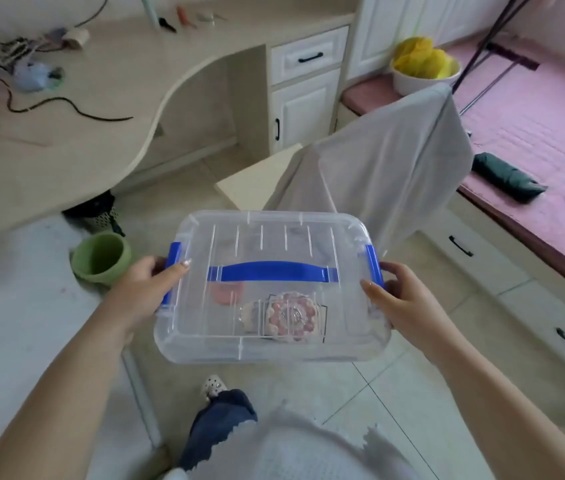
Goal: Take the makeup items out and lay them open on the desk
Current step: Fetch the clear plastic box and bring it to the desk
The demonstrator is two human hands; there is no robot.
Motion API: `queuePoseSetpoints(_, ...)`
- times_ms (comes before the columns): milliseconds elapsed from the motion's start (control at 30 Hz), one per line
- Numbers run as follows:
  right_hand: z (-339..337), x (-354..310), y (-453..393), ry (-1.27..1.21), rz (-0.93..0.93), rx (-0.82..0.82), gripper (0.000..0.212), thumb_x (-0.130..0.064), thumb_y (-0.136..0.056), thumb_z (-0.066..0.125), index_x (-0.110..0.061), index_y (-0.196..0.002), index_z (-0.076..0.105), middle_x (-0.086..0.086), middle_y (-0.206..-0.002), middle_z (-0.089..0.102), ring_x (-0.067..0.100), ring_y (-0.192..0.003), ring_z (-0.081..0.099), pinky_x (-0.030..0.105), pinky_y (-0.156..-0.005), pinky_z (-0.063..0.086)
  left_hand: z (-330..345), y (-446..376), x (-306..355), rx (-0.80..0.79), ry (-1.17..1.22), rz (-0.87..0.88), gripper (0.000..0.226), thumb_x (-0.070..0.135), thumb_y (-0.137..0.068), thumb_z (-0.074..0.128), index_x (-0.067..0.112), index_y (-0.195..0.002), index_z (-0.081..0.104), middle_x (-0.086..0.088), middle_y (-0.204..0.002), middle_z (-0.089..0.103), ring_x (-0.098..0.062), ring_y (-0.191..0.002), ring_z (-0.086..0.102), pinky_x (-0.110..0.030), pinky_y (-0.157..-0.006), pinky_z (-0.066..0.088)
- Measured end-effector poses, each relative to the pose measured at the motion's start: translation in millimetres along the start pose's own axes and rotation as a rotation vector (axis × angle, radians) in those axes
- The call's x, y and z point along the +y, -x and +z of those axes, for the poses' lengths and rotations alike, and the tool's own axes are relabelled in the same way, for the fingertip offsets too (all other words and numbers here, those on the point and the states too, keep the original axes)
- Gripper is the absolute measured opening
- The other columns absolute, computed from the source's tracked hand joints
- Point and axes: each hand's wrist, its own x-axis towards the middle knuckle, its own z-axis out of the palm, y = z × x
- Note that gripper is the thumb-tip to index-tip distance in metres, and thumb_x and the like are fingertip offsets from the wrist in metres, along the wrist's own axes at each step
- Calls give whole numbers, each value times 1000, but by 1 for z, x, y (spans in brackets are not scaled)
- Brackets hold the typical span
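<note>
Clear storage box (270, 289) carried in mid-air over the tiled floor, lid on, both blue latches down, blue carry handle (272, 271) lying flat across the lid. Nothing is out yet.

Step in hand, as I read it: bring the box to the tabletop (77, 133), which lies up at 10 o'clock from the box and well apart from it. To do it well:
- Keep the box level; the contents are loose and would slide.
- Pick bare tabletop, short of the black cable (73, 109) and the clutter at the far 11 o'clock corner.
- Set the base fully down before touching a latch.
- Mind the draped chair (388, 161), close behind the box at 1 o'clock.

Contents: through the lid, a round ornate compact (289, 315) with a pink scalloped rim sits toward the near edge, 6 o'clock side; a pinkish item (227, 292) lies just beside it at about 10 o'clock. The rest is too blurred to name.

Fingers:
- Left hand (146, 289) is at the box's 9 o'clock end, half curled, thumb on the lid edge beside the left latch (173, 275), fingers wrapped under the end wall, bearing weight.
- Right hand (400, 299) is at the 3 o'clock end, same half-closed clasp, thumb up by the right latch (374, 266), fingers mostly hidden behind the wall.
- Neither hand is on the handle.
</note>
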Motion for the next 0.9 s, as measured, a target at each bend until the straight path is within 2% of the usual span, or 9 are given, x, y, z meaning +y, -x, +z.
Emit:
queuePoseSetpoints(133, -71, 49, 43, -28, 46, 81, 36, -45, -84, 57, -37, -119, 50, -2, -87, 69, 18, -81, 67, 38, -75, 54, 81, 38, 13, -46, 16, 37, 28, 42, -83, 64, 17, -95, 62, -9, -91, 71, -32, -88, 67, -51, -85, 53)
queuePoseSetpoints(267, -137, 92, 76, -73, 108, 222, 29, -40, -92, 49, -31, -120, 50, -3, -90, 68, 18, -82, 65, 33, -69, 50, 161, 62, 36, -164, 4, 80, 41, 46, -71, 66, 14, -97, 63, -10, -93, 71, -31, -88, 68, -49, -84, 53)
queuePoseSetpoints(367, -174, 119, 92, -70, 140, 313, 30, -40, -94, 47, -30, -122, 48, -4, -90, 68, 18, -82, 66, 31, -64, 49, 210, 65, 51, -256, -20, 111, 27, 38, -84, 65, 14, -98, 61, -8, -93, 71, -28, -88, 68, -44, -79, 54)
queuePoseSetpoints(467, -210, 144, 99, -71, 176, 412, 31, -40, -93, 47, -29, -123, 49, -4, -89, 69, 18, -81, 66, 34, -64, 50, 263, 61, 76, -328, -74, 165, 20, 36, -87, 62, 17, -93, 61, -3, -87, 69, -24, -83, 66, -35, -71, 51)
queuePoseSetpoints(500, -220, 150, 99, -75, 183, 445, 31, -40, -94, 47, -29, -123, 49, -4, -89, 69, 17, -80, 66, 34, -64, 50, 279, 59, 85, -349, -84, 184, 19, 36, -86, 62, 17, -91, 61, -3, -86, 68, -24, -82, 65, -34, -70, 51)
queuePoseSetpoints(667, -276, 175, 77, -112, 222, 596, 30, -35, -94, 49, -23, -122, 52, -3, -85, 67, 15, -79, 65, 32, -67, 49, 361, 34, 133, -465, -141, 239, 28, 42, -84, 64, 16, -96, 62, -8, -94, 71, -29, -90, 66, -47, -85, 53)
queuePoseSetpoints(767, -313, 180, 48, -120, 242, 651, 33, -34, -94, 50, -22, -124, 51, -1, -87, 68, 20, -83, 66, 38, -75, 50, 410, 9, 165, -508, -125, 251, 26, 38, -86, 63, 14, -97, 61, -11, -95, 69, -32, -89, 66, -45, -83, 53)
queuePoseSetpoints(867, -355, 175, 11, -115, 244, 689, 32, -33, -93, 51, -22, -124, 51, -2, -89, 67, 18, -83, 65, 36, -76, 49, 457, -21, 208, -558, -115, 260, 29, 35, -86, 63, 10, -100, 59, -13, -97, 68, -27, -83, 65, -38, -72, 54)
queuePoseSetpoints(900, -370, 173, -1, -117, 246, 699, 32, -33, -93, 50, -22, -123, 52, -3, -89, 67, 17, -83, 65, 36, -76, 50, 472, -32, 222, -575, -116, 263, 29, 37, -86, 63, 11, -100, 59, -11, -96, 68, -27, -85, 66, -38, -73, 55)
